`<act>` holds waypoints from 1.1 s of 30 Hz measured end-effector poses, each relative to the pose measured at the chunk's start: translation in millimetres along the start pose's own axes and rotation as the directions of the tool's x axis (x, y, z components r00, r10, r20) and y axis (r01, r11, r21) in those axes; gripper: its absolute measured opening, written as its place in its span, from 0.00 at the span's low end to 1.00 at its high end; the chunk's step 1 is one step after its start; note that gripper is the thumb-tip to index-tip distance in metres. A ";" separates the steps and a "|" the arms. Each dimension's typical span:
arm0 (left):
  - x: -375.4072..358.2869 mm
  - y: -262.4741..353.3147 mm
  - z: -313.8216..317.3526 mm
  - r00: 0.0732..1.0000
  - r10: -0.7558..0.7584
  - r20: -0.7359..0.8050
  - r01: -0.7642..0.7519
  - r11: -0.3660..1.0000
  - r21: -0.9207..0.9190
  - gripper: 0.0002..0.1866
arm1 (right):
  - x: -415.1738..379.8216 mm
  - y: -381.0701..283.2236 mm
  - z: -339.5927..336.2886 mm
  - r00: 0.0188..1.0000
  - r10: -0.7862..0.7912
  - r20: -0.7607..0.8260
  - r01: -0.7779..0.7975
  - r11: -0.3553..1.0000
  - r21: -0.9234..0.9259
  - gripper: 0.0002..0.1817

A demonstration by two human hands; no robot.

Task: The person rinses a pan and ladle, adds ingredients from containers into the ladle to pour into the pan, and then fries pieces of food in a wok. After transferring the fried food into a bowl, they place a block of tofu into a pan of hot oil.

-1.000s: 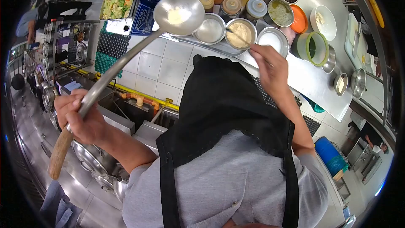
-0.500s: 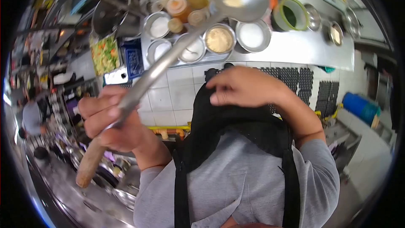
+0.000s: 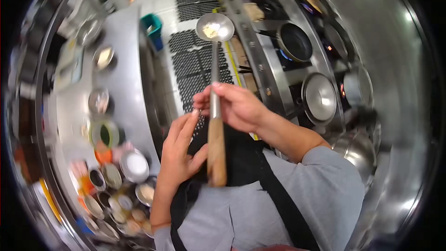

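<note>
A long ladle [image 3: 214,62] with a wooden handle points away from me, its bowl holding a small pale yellow lump or powder. Around the metal shaft, just above the wood, my right hand [image 3: 237,107] is closed. Beside the handle my left hand [image 3: 181,146] is open, fingers stretched forward and the thumb close to the wood. Below both hands lies my black apron [image 3: 241,153].
To the right runs a stove with a black frying pan [image 3: 295,42] over a blue flame and a steel wok [image 3: 319,97]. A steel counter [image 3: 127,56] at left carries bowls, including one of white powder [image 3: 134,165]. Black floor mats [image 3: 188,56] lie between them.
I have turned from the counter, now at left, towards the stove side. The ladle has passed from my left hand to my right, and my left hand has let go.
</note>
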State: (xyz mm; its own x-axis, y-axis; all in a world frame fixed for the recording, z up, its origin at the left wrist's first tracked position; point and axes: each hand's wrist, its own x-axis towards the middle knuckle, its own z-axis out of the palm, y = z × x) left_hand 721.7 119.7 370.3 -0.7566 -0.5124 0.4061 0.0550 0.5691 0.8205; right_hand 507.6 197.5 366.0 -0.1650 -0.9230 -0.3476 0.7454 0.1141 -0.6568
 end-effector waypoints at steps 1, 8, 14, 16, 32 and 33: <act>13.3 -11.9 5.8 0.994 -0.051 0.094 0.054 0.998 -0.029 0.41 | -0.1 -22.4 -20.7 0.994 -0.076 -0.082 0.080 0.996 0.050 0.18; 102.4 -122.8 31.1 0.885 -0.450 0.116 0.441 0.893 0.092 0.16 | 8.9 -162.5 -233.3 0.669 -0.285 -0.687 0.390 0.921 -0.003 0.09; 166.6 -262.6 34.6 0.857 -0.505 0.100 0.434 0.813 0.388 0.16 | 13.3 -201.7 -363.4 0.209 -0.438 -0.874 0.027 0.896 -0.443 0.13; 172.4 -328.2 34.1 0.832 -0.554 0.041 0.500 0.779 0.378 0.17 | 16.9 -209.5 -380.1 0.148 -0.466 -0.873 -0.111 0.869 -0.482 0.14; 250.3 -596.2 12.9 0.341 -0.738 0.583 0.773 0.573 0.273 0.12 | 89.7 -257.4 -357.5 0.115 -0.220 -0.969 -0.190 0.952 -0.239 0.19; 251.9 -625.8 14.4 0.307 -0.729 0.612 0.782 0.559 0.274 0.12 | 97.9 -254.6 -355.1 0.006 -0.312 -0.950 -0.329 0.896 -0.297 0.21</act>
State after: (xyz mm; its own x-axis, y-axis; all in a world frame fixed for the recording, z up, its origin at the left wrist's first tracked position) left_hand 487.3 -356.2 -46.7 -0.6709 -0.1788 -0.7197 -0.7398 0.0935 0.6663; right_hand 72.4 208.6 261.6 -0.8475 0.3075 -0.4327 0.5306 0.5151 -0.6732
